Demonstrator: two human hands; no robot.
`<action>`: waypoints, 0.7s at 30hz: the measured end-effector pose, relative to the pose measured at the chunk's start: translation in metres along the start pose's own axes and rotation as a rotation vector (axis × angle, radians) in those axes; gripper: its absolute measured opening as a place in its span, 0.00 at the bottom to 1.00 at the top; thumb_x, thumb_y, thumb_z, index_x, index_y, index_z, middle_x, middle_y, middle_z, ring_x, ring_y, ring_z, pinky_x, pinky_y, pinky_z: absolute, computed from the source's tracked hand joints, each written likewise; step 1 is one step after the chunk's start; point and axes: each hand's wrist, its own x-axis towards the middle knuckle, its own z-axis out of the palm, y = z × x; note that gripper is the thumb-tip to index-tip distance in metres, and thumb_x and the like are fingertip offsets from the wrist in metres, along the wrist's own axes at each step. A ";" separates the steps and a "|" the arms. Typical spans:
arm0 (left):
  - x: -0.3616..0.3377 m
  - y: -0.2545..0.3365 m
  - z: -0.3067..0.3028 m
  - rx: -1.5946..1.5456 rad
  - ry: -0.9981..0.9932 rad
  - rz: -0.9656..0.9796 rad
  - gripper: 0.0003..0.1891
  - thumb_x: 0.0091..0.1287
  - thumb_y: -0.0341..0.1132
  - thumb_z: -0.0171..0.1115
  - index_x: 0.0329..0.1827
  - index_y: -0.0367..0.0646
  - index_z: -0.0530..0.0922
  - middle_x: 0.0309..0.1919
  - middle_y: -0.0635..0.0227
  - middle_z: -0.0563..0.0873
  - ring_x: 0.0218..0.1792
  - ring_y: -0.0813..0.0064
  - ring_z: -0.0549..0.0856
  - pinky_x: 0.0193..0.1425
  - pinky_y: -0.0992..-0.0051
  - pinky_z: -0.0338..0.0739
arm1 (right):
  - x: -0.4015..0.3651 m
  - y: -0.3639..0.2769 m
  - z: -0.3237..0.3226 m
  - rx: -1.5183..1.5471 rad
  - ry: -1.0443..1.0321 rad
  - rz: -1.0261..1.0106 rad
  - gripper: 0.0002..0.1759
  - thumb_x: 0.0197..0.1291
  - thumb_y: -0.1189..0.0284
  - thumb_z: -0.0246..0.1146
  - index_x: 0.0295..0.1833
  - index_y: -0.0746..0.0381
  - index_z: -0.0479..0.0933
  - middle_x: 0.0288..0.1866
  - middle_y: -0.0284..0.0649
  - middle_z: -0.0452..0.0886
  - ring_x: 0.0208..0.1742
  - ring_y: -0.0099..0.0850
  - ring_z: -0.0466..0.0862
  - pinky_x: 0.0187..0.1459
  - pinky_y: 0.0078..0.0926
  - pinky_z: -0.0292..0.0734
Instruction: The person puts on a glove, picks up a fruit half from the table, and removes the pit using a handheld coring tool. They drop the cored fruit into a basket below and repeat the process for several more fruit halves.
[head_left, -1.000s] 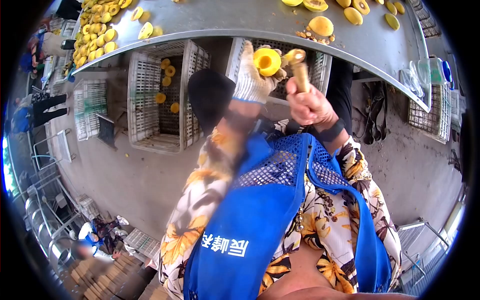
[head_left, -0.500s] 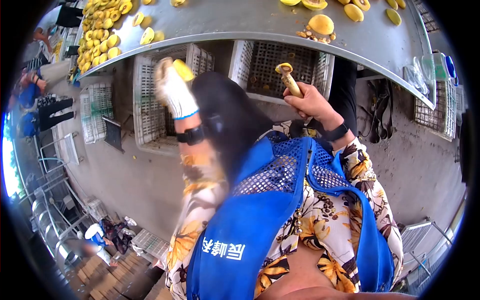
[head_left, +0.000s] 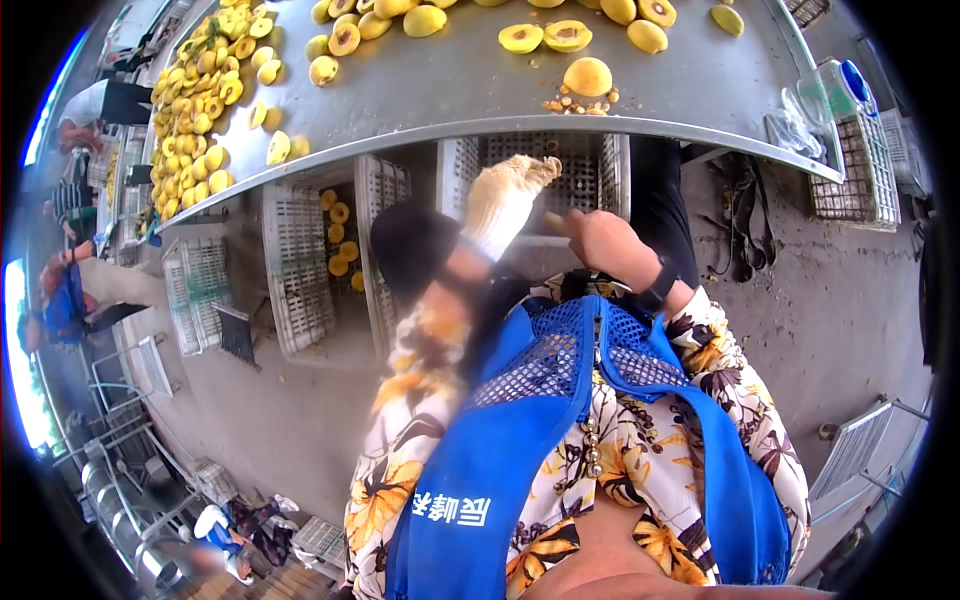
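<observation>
My left hand (head_left: 505, 205), in a whitish glove, is over the crate (head_left: 455, 180) below the table edge. Its fingers are pressed together around something too blurred to make out. My bare right hand (head_left: 610, 243) is closed around a pale-handled tool (head_left: 556, 222), mostly hidden by the fingers, just right of the glove. Beyond the hands, a whole yellow fruit (head_left: 587, 77) sits on the metal table (head_left: 400, 105) behind small brown pits (head_left: 578, 106). Two cut halves (head_left: 567, 37) lie farther back.
Many yellow fruit pieces (head_left: 205, 110) are heaped on the table's left. Below, another crate (head_left: 298, 270) stands beside several yellow pieces (head_left: 338, 212). A clear jar (head_left: 838, 88) and dark straps (head_left: 745, 225) are at right. Other people (head_left: 95, 105) are at far left.
My left hand has swung right, close to my right hand, and the yellow piece it held no longer shows. Yellow pieces now show in the left crate area. The view has shifted.
</observation>
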 end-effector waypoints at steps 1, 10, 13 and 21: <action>0.002 0.007 -0.003 0.027 0.082 0.071 0.15 0.59 0.46 0.64 0.38 0.43 0.81 0.37 0.58 0.84 0.37 0.57 0.83 0.42 0.65 0.77 | -0.005 0.008 0.008 -0.030 0.029 -0.021 0.14 0.50 0.72 0.60 0.43 0.65 0.71 0.25 0.50 0.75 0.26 0.47 0.79 0.31 0.42 0.74; 0.149 0.039 -0.058 0.579 0.331 0.255 0.27 0.58 0.57 0.57 0.56 0.51 0.74 0.50 0.48 0.78 0.50 0.52 0.80 0.53 0.60 0.75 | -0.014 0.009 -0.009 -0.018 0.124 0.081 0.07 0.54 0.73 0.57 0.37 0.64 0.69 0.23 0.48 0.77 0.28 0.47 0.79 0.31 0.44 0.74; 0.192 0.017 -0.044 0.666 0.051 0.063 0.26 0.57 0.53 0.61 0.58 0.57 0.73 0.52 0.54 0.76 0.53 0.53 0.77 0.53 0.58 0.75 | -0.025 0.002 -0.028 0.134 0.236 0.078 0.11 0.54 0.71 0.61 0.37 0.65 0.68 0.22 0.52 0.76 0.28 0.51 0.78 0.28 0.45 0.72; 0.169 0.017 -0.052 0.224 -0.142 0.092 0.18 0.50 0.48 0.66 0.41 0.50 0.84 0.41 0.59 0.85 0.43 0.59 0.83 0.50 0.67 0.77 | -0.007 -0.006 -0.055 0.490 0.567 0.414 0.14 0.56 0.69 0.62 0.44 0.66 0.72 0.22 0.38 0.78 0.20 0.25 0.75 0.23 0.25 0.70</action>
